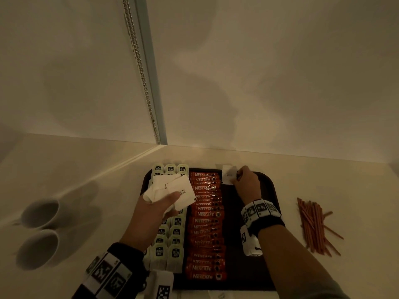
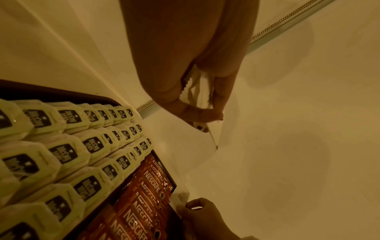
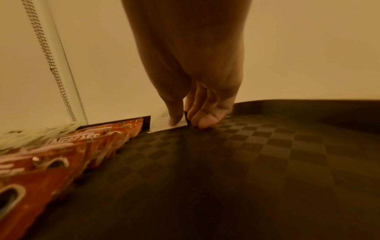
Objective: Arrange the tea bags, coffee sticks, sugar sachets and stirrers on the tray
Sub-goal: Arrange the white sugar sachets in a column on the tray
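A dark tray [image 1: 267,190] lies on the pale counter. Green-white tea bags [image 1: 176,253] fill its left columns and orange Nescafé coffee sticks [image 1: 206,221] form a column beside them. My left hand [image 1: 159,203] hovers over the tea bags and grips a bunch of white sugar sachets [image 1: 172,188], seen edge-on as sugar sachets [image 2: 197,91] in the left wrist view. My right hand [image 1: 246,180] pinches one sugar sachet [image 1: 229,174] at the tray's far edge; that sachet [image 3: 164,125] stands on the checkered tray floor [image 3: 246,154] right of the coffee sticks [image 3: 72,146]. Brown stirrers [image 1: 314,227] lie in a loose pile on the counter.
Two white cups [image 1: 41,229] stand on the counter left of the tray. A wall corner with a beaded blind chain [image 1: 140,67] rises behind the tray. The tray's right half is bare dark surface.
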Tool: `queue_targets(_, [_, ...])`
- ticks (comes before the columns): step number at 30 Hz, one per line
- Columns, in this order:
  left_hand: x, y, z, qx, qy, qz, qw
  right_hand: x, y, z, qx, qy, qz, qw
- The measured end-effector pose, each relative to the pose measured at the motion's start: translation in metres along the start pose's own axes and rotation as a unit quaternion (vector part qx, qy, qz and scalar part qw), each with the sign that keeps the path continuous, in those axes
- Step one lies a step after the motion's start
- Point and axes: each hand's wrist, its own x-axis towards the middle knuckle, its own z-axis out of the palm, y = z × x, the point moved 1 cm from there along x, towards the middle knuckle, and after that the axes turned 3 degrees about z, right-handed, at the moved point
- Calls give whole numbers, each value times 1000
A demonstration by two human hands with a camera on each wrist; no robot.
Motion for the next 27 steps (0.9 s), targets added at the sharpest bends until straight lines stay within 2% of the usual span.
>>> queue_targets(3, [4, 0, 1, -8, -1, -4, 1000, -16, -19, -13, 53, 6, -44, 998])
queue_targets(4, [6, -1, 1, -8, -3, -6, 1000, -26, -31, -20, 91, -16, -64, 994])
queue_targets(6, [9, -2, 3, -5, -3, -9, 1000, -53, -56, -33, 186, -124, -103, 969])
queue_targets(8, [11, -2, 7, 1, -8, -11, 1000, -82, -79, -43, 249, -238, -135, 929])
queue_targets(10, [12, -1, 11, 7, -20, -6, 1000, -102, -91, -46, 253, -272, -180, 911])
queue_targets(13, [11, 0, 17, -5, -28, -4, 1000, -111, -90, -45, 258, -256, -178, 915])
queue_targets(16, [10, -2, 16, -52, -11, -27, 998, -103, -72, -47, 305, -246, -110, 913])
queue_targets(18, [8, -3, 11, -87, 9, -44, 995, -80, -47, -43, 313, -184, -51, 930])
queue_targets(20, [7, -3, 5, -84, 13, -45, 995, -49, -14, -35, 291, -89, 11, 952])
queue_targets(23, [4, -5, -2, -77, 16, -44, 996, -15, 26, -26, 214, 23, 80, 973])
queue_targets(27, [5, -8, -8, -81, 30, -53, 995, 1, 45, -23, 175, 60, 122, 975])
